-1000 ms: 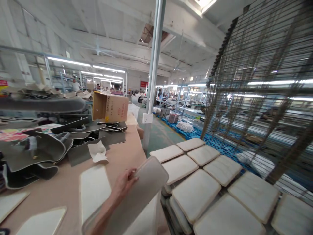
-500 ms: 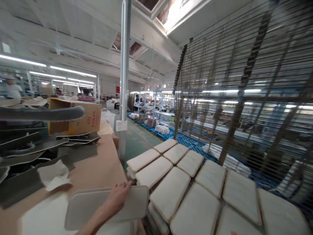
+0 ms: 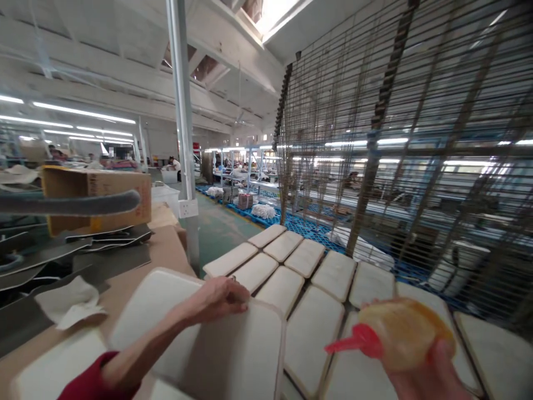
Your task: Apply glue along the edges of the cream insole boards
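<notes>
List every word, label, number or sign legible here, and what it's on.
No text is legible.
Cardboard box: reddish and dark printed marks, too blurred to read.
Small red sign beside the pole: too small to read.
Bottle and held panel: no writing visible.

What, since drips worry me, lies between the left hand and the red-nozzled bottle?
In the head view: the held pale panel, then another pale panel.

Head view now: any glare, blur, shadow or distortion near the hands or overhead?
Head view: the skylight blows out to white; the red-tipped bottle and right hand look softly blurred; a shadow darkens the panel below the left hand; the wire rack slants, possibly wide-angle distortion.
</notes>
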Demonstrator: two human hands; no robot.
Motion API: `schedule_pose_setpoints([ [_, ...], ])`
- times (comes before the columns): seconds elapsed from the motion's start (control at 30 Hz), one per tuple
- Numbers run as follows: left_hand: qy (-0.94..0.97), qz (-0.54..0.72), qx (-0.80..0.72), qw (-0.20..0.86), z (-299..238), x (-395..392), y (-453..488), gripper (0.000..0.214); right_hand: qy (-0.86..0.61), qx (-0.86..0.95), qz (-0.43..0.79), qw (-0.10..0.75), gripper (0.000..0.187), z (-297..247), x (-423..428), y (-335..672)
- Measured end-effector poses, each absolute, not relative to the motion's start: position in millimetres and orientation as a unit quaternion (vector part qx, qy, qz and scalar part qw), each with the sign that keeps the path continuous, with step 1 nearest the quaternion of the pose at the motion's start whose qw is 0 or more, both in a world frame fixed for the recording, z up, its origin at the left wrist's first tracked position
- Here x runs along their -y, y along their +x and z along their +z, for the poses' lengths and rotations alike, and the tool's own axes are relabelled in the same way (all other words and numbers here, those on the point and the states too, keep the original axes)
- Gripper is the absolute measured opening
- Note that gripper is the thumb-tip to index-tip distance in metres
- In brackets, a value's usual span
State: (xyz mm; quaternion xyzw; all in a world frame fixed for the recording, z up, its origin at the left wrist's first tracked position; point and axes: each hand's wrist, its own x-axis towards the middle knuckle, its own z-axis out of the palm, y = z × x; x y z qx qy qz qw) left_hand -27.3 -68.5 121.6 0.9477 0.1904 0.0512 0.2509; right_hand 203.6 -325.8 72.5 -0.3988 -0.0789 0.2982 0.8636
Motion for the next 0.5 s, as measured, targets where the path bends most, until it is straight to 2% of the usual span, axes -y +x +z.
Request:
schedule_pose_setpoints([
  [0.23, 0.939, -0.007, -0.106, 0.327, 155.0, 105.8, -5.5, 0.018, -0.385, 0.257, 0.276, 0.843, 0.070, 130.5, 331.5, 214.5],
  [0.4, 0.914, -0.083, -0.043, 0.396, 162.9, 119.3, 11.6, 0.032, -0.347, 0.391, 0.346, 0.779, 0.062, 131.9, 339.2, 240.2],
  [0.5, 0.893, -0.103, -0.027, 0.438, 158.8, 124.3, 24.2, 0.045, -0.350, 0.377, 0.358, 0.779, 0.065, 133.2, 341.2, 248.4],
])
